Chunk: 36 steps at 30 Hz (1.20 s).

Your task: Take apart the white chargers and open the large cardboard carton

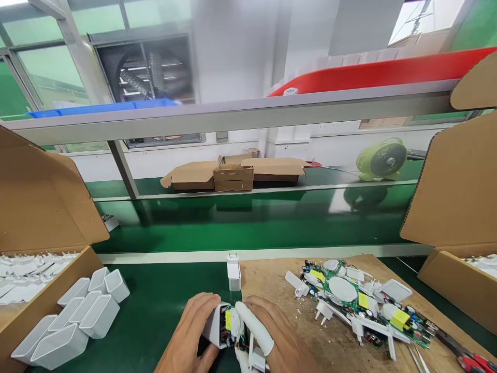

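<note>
Near the bottom centre, my left hand point(191, 334) wraps round a white plastic housing point(213, 325). A circuit board with a yellow block point(228, 319) sits at the housing's open right side, partly inside it. My right hand point(272, 331), with white coverings on some fingers, holds the board and a white plastic part point(258, 358) beside it. The fingertips hide much of the board. Just beyond the hands, a white plug unit point(233, 274) stands on the green surface.
Several white housings point(99, 316) stand at left beside an open carton point(46, 305) of white parts. Circuit boards point(344, 290) lie heaped on a brown board point(272, 280), with red-handled scissors point(476, 361) at lower right. Another carton point(458, 280) is at right, a green fan point(382, 159) behind.
</note>
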Each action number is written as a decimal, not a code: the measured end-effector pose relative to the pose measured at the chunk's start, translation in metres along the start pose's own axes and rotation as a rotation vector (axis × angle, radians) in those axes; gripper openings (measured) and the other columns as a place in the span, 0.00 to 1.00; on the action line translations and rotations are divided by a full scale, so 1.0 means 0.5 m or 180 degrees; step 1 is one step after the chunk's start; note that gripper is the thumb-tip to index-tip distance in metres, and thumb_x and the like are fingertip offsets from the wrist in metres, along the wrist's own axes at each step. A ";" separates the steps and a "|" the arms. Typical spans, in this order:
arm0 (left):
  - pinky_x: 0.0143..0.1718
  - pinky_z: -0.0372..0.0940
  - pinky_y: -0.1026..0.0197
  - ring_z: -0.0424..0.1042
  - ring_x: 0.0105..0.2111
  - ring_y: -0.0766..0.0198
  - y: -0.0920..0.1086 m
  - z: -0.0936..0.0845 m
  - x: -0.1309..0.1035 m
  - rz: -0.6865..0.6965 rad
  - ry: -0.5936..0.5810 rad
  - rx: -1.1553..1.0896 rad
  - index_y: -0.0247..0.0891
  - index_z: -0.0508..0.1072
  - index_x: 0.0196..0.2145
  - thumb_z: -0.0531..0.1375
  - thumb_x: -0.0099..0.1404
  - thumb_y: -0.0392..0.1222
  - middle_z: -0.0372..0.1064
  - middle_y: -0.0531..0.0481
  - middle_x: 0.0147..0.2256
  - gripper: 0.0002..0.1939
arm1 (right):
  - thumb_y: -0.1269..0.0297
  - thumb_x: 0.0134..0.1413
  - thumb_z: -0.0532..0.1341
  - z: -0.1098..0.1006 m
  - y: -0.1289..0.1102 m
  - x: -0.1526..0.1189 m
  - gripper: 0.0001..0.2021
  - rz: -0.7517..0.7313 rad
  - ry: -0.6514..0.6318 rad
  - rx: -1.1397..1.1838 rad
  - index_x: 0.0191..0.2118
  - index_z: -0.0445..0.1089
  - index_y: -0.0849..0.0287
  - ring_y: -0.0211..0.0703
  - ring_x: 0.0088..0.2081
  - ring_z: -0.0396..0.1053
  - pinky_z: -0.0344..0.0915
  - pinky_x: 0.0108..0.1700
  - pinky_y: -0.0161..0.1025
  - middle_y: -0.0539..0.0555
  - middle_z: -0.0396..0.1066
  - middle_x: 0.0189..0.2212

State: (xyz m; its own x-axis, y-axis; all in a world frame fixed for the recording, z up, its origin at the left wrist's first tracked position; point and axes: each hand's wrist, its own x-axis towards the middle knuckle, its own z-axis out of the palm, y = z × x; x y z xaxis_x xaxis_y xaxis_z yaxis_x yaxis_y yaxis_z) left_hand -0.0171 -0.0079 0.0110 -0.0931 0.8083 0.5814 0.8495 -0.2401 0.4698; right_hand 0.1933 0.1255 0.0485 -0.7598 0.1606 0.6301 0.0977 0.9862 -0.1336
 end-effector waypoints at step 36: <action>0.62 0.72 0.48 0.77 0.58 0.51 0.031 -0.020 0.021 -0.1560 -0.0649 -0.2328 0.44 0.70 0.63 0.65 0.72 0.51 0.76 0.39 0.59 0.25 | 0.66 0.65 0.67 -0.016 0.005 -0.006 0.27 0.0598 -0.0397 0.1039 0.67 0.66 0.52 0.51 0.62 0.75 0.73 0.64 0.44 0.62 0.73 0.63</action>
State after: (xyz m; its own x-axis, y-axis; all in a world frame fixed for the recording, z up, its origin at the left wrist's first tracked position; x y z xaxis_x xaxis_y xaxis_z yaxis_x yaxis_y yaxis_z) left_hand -0.0099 -0.0083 0.0310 -0.2048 0.9728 0.1085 0.1900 -0.0693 0.9793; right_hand 0.2010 0.1279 0.0524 -0.8223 0.3113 0.4764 0.0483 0.8723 -0.4866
